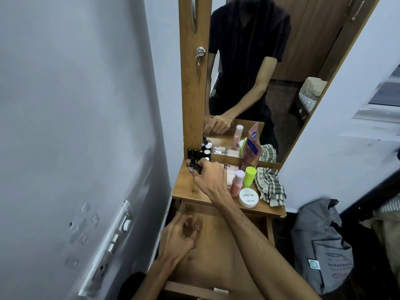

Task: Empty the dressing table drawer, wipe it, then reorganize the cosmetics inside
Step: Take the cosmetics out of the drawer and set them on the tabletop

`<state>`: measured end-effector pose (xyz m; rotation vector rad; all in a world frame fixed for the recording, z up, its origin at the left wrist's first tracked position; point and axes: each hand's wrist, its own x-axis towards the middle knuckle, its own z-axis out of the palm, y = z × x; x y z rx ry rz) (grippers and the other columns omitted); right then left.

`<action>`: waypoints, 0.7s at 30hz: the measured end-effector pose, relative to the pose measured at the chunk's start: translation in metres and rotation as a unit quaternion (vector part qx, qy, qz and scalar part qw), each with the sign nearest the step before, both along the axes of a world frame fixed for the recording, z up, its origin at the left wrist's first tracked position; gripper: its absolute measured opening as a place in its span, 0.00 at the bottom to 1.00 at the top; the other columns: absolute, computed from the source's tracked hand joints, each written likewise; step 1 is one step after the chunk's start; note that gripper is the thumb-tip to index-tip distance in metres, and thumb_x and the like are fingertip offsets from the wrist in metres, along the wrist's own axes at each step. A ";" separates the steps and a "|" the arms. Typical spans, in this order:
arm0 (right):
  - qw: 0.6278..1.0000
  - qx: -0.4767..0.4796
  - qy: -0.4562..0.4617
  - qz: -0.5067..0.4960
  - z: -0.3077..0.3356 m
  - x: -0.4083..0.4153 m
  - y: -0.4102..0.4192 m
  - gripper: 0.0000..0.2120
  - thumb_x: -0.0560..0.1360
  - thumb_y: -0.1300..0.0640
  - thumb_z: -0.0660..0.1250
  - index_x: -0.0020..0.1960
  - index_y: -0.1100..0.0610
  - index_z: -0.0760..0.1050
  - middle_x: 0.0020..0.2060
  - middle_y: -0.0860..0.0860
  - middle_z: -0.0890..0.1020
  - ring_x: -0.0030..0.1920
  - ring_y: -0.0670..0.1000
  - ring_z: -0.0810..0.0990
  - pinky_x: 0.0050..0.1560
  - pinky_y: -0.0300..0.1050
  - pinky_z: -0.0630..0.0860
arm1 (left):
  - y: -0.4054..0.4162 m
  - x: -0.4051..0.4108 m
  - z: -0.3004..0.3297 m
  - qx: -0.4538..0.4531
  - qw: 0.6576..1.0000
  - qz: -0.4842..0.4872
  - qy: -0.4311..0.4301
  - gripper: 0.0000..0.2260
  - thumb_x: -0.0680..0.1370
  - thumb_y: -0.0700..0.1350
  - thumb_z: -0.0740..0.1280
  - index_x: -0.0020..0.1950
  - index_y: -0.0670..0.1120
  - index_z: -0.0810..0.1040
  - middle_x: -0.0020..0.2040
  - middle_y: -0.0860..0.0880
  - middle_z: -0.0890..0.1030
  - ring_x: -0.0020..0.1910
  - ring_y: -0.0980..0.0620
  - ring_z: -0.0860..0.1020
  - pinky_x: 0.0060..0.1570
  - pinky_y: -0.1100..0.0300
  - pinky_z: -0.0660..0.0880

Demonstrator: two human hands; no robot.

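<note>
Right hand [207,176] reaches across the dressing table top [186,189], fingers curled round a small dark bottle [197,167] at the left rear of the top, beside a cluster of dark-capped nail polish bottles [195,155] standing against the mirror frame [192,83].

Left hand [176,238] is down inside the open drawer [218,245], just below the front edge of the table top. Fingers bent around a small item with a pinkish end [196,225]; motion blur, so what it is cannot be told.

On the table top, right of the right hand: pink bottle with pale cap [237,184], lime-green bottle [249,176] just beside it, round white jar with printed lid [249,198] in front of both at the front edge. Pink-and-blue tube [252,150] upright behind them, touching the mirror [270,83]. Flat pale cosmetic boxes [227,169] lie behind the hand, partly hidden. Checked cloth [269,187] crumpled at the right end of the top.

Beyond the table: grey bag [322,247] on the floor to its right; wall switch panel [112,241] to its left. Key hangs in the lock [200,51] on the frame.
</note>
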<state>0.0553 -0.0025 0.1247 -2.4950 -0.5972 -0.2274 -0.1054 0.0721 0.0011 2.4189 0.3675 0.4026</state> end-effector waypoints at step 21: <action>0.998 -0.051 -0.022 0.005 -0.012 0.015 0.003 0.11 0.77 0.50 0.67 0.55 0.54 0.80 0.42 0.54 0.85 0.45 0.58 0.83 0.44 0.48 0.76 | -0.008 0.018 0.000 0.052 0.996 -0.024 0.063 0.07 0.75 0.49 0.71 0.53 0.56 0.81 0.54 0.58 0.81 0.48 0.59 0.78 0.52 0.63 0.77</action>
